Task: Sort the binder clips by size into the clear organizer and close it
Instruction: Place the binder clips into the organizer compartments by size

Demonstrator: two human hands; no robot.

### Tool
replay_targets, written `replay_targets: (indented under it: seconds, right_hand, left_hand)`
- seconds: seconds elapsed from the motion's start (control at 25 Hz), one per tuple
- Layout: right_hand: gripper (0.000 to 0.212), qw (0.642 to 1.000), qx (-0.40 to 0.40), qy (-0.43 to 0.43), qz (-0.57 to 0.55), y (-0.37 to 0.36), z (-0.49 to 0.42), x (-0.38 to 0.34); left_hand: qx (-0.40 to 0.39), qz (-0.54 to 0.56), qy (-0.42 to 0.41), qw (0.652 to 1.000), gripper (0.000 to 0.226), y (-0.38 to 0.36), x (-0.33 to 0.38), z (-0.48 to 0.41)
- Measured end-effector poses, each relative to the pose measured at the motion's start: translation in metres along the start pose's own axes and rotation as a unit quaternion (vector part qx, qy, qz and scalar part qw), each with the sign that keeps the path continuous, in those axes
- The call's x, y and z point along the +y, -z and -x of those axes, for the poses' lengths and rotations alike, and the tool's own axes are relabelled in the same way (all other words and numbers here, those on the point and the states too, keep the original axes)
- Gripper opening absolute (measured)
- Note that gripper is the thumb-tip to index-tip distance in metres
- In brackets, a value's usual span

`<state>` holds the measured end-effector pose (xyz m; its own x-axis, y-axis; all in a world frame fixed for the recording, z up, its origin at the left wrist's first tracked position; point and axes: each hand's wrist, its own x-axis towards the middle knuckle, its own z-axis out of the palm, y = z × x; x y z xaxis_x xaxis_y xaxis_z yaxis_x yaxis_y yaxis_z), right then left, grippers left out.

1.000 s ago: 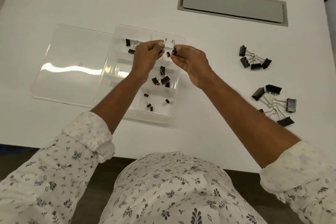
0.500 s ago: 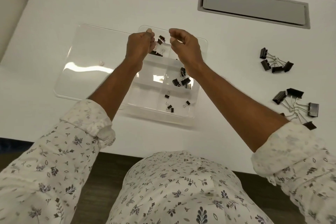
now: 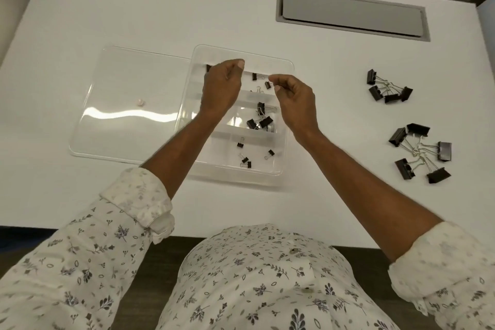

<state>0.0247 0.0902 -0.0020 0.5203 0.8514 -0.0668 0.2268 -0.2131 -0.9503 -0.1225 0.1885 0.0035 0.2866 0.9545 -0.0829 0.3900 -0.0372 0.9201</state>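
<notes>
The left hand (image 3: 222,86) and right hand (image 3: 292,96) hang over the far end of the clear organizer (image 3: 235,175); both are loosely curled and hold nothing; small binder clips (image 3: 254,77) lie inside it; bigger clips (image 3: 420,151) sit on the table (image 3: 134,8) to the right; the lid (image 3: 128,115) lies open on the left.

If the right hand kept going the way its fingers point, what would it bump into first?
Probably the left hand, across a small gap above the clear organizer. If the right hand is lower than it looks, a small binder clip comes first.
</notes>
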Motion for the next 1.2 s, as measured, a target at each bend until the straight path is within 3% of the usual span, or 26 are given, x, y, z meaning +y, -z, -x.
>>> replay_targets:
  seconds: [0.2,0.76,0.96,1.2]
  right_hand:
    - [0.024,0.998,0.064,0.006,0.028,0.05,0.036,0.015]
    - [0.024,0.958,0.24,-0.001,0.157,0.255,0.121,0.12]
    - [0.026,0.938,0.209,0.011,0.276,0.337,0.136,0.166]
    - [0.037,0.928,0.086,0.009,0.363,0.374,0.137,0.205]
  left_hand:
    - [-0.065,-0.006,-0.037,0.997,0.033,-0.051,0.016,0.028]
    - [-0.246,-0.057,-0.103,0.962,0.034,-0.232,0.065,0.128]
    - [-0.272,-0.102,-0.141,0.946,0.036,-0.302,0.081,0.165]
    - [-0.322,-0.251,-0.172,0.897,0.052,-0.359,0.071,0.185]
